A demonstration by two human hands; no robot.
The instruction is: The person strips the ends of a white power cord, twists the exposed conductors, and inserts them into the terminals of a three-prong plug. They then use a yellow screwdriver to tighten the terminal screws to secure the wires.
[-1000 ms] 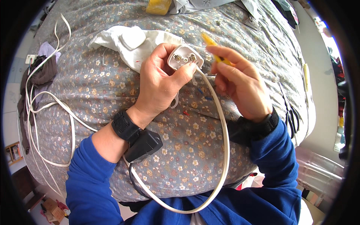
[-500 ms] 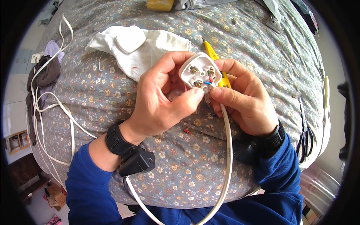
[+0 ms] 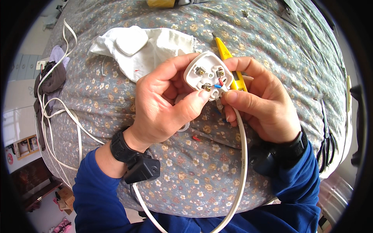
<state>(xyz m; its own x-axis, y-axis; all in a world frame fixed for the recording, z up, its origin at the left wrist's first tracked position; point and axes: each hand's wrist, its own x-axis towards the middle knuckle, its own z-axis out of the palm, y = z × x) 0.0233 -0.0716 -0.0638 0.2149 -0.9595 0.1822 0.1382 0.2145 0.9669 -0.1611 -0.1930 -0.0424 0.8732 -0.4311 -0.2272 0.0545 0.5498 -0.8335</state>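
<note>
My left hand (image 3: 165, 103) is closed around a white plug base (image 3: 210, 72), thumb along its lower edge. The base is uncovered, so brass terminals face up. Red and blue wire ends (image 3: 218, 85) lie inside near the cable entry. With thumb and fingers, my right hand (image 3: 268, 103) pinches the end of the white cable (image 3: 241, 147) at the plug's lower right; the exact grip is partly hidden. Behind the right fingers is a yellow pen-shaped screwdriver (image 3: 222, 49); I cannot tell whether it is held or lying on the bedspread.
A white cloth (image 3: 163, 42) with a white plug cover-like piece (image 3: 132, 40) lies beyond my left hand. Red offcut (image 3: 196, 138) rests on the floral bedspread (image 3: 186, 167). Black scissors (image 3: 326, 143) are at the right. Loops of white cable (image 3: 48, 106) lie at the left.
The plug and cable stay in both hands, with the right hand shifted slightly right. The whole view has shifted a little. A pale round edge now shows below my left hand.
</note>
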